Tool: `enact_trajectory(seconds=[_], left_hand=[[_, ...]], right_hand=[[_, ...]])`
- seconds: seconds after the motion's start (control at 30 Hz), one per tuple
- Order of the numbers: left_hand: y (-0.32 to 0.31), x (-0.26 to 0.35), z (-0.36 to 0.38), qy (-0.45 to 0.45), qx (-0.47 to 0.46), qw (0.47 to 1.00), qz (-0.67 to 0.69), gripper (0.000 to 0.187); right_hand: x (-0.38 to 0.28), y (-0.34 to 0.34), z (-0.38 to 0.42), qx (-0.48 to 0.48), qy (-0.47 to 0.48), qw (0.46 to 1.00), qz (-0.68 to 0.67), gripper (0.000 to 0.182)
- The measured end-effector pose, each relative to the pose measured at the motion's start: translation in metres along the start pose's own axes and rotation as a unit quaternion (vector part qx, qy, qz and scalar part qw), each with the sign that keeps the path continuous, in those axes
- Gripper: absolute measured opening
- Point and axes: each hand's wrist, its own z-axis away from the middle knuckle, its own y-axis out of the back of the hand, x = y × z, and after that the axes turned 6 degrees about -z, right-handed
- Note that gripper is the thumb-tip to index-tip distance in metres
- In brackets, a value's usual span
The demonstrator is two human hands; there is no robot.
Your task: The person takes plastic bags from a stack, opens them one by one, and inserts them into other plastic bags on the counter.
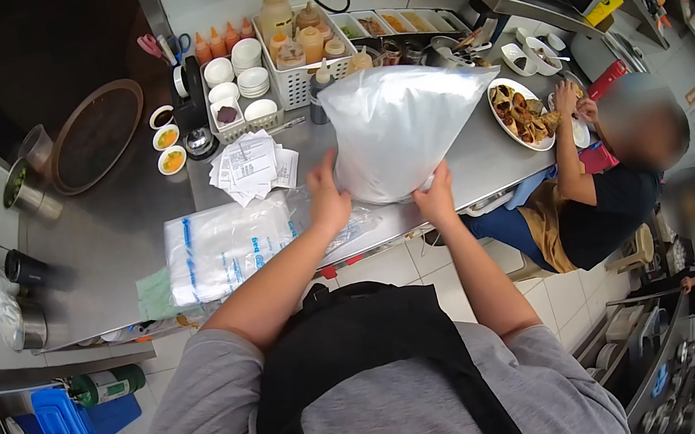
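A large, puffed-out translucent plastic bag point(397, 129) stands over the front of the steel counter, wide at the top and narrower toward me. My left hand point(328, 197) is closed on its left side, with some fingers hidden by the plastic. My right hand point(434, 195) pinches the lower right corner. What the bag contains, if anything, does not show. Left of my left hand lies a flat pack of plastic bags point(228, 249) with blue print. Just beyond that pack is a loose pile of paper slips point(250, 164).
Along the back stand a white basket of sauce bottles point(300, 81), stacked white bowls point(251, 83) and a call bell point(201, 142). To the right, a plate of folded fried food point(520, 114) sits before a seated person point(609, 199). A round tray point(98, 135) lies at left.
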Motion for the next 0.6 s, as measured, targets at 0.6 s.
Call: enact_trajectory(seconds=[0.6], left_hand=[[0.269, -0.097, 0.029, -0.137, 0.137, 0.960, -0.204, 0.027]], right_hand=[[-0.016, -0.006, 0.076, 0.063, -0.077, 0.991, -0.092, 0.046]])
